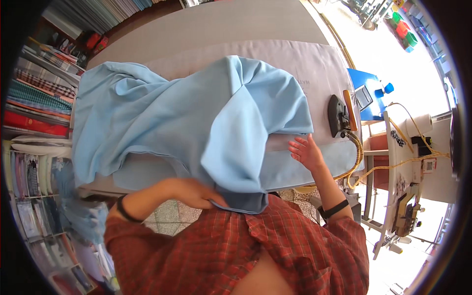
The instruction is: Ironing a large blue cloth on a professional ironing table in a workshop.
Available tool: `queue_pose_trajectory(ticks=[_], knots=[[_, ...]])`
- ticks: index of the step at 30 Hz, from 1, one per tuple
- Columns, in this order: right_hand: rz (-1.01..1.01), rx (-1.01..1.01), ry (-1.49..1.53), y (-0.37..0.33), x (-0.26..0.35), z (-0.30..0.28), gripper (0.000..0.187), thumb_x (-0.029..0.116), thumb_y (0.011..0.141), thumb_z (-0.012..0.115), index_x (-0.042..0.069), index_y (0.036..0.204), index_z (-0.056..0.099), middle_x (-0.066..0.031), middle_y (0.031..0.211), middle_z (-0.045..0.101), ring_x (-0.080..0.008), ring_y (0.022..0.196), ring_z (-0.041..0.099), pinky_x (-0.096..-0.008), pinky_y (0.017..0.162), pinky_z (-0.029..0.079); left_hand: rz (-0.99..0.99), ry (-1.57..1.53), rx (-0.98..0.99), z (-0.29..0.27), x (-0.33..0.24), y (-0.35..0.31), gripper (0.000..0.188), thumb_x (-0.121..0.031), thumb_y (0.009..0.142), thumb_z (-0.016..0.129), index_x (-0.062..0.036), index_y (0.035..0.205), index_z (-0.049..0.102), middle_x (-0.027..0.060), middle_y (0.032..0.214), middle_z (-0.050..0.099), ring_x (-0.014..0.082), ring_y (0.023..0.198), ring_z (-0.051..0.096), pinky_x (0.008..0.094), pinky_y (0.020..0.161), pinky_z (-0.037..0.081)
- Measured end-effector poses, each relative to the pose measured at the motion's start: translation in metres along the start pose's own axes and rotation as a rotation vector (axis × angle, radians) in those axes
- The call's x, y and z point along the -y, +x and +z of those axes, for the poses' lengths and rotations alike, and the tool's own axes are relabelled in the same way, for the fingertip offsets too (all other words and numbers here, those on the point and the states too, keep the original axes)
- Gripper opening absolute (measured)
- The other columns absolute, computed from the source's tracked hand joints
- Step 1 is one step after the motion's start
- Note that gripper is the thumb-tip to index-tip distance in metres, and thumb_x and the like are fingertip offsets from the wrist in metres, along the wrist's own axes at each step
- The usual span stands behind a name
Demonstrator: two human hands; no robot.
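Note:
A large piece of light blue cloth [182, 108] lies in loose folds over the padded table, and part of it hangs over the near edge in front of me. At that hanging edge my left hand [195, 193] is closed on the cloth, with its fingertips partly hidden. My right hand [306, 153] is off to the right with fingers spread and nothing in them. It hovers just below the cloth's right corner, over a flat blue strip of cloth [290, 164] along the table's near side.
An iron [337, 115] stands on the table's right side, its yellow hose [355, 147] trailing off the edge. A blue box [366, 93] is beyond it. Shelves of folded fabrics [42, 98] line the left. A sewing machine [407, 214] is at right.

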State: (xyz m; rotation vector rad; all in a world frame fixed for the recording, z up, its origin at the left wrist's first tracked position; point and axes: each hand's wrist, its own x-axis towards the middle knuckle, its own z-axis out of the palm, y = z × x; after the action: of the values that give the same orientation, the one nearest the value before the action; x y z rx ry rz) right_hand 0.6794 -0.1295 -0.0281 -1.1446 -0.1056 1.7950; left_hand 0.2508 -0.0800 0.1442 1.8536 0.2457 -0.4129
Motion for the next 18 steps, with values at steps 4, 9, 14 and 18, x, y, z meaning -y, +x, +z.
queue_pose_trajectory(ticks=[4, 9, 14, 18], knots=[[-0.034, -0.097, 0.13, 0.014, -0.006, 0.003, 0.071, 0.062, 0.089, 0.053, 0.002, 0.126, 0.045, -0.016, 0.11, 0.063, -0.0265, 0.102, 0.063, -0.0365, 0.077, 0.053, -0.272, -0.203, -0.258, -0.015, -0.005, -0.091, 0.025, -0.016, 0.081, 0.072, -0.0032, 0.102, 0.07, 0.0154, 0.096, 0.069, 0.026, 0.085, 0.065, 0.0345, 0.075, 0.05], [-0.115, -0.238, 0.045, 0.056, 0.015, 0.023, 0.051, 0.051, 0.087, 0.064, 0.008, 0.113, 0.053, -0.0082, 0.084, 0.065, -0.0203, 0.067, 0.065, -0.029, 0.049, 0.05, -0.069, 0.081, -1.47, 0.073, 0.029, -0.284, 0.044, -0.009, 0.078, 0.069, 0.0015, 0.12, 0.059, 0.0129, 0.106, 0.064, 0.023, 0.088, 0.062, 0.0357, 0.079, 0.05], [-0.22, -0.309, -0.831, 0.103, 0.113, 0.107, 0.025, 0.031, 0.091, 0.061, 0.006, 0.091, 0.06, -0.0025, 0.064, 0.059, -0.0122, 0.04, 0.05, -0.0255, 0.033, 0.04, 0.251, -0.419, -2.574, 0.076, -0.022, -0.44, 0.051, -0.029, 0.095, 0.056, -0.0007, 0.136, 0.044, 0.0161, 0.138, 0.047, 0.0304, 0.127, 0.045, 0.0496, 0.107, 0.035], [-0.299, 0.05, -1.398, 0.085, 0.241, 0.272, 0.031, 0.033, 0.092, 0.06, 0.002, 0.094, 0.063, -0.0046, 0.073, 0.064, -0.01, 0.045, 0.057, -0.023, 0.037, 0.044, 0.404, -0.313, -2.845, 0.108, -0.059, -0.502, 0.057, -0.042, 0.096, 0.054, -0.0014, 0.135, 0.046, 0.013, 0.138, 0.049, 0.0288, 0.127, 0.045, 0.0489, 0.106, 0.035]])
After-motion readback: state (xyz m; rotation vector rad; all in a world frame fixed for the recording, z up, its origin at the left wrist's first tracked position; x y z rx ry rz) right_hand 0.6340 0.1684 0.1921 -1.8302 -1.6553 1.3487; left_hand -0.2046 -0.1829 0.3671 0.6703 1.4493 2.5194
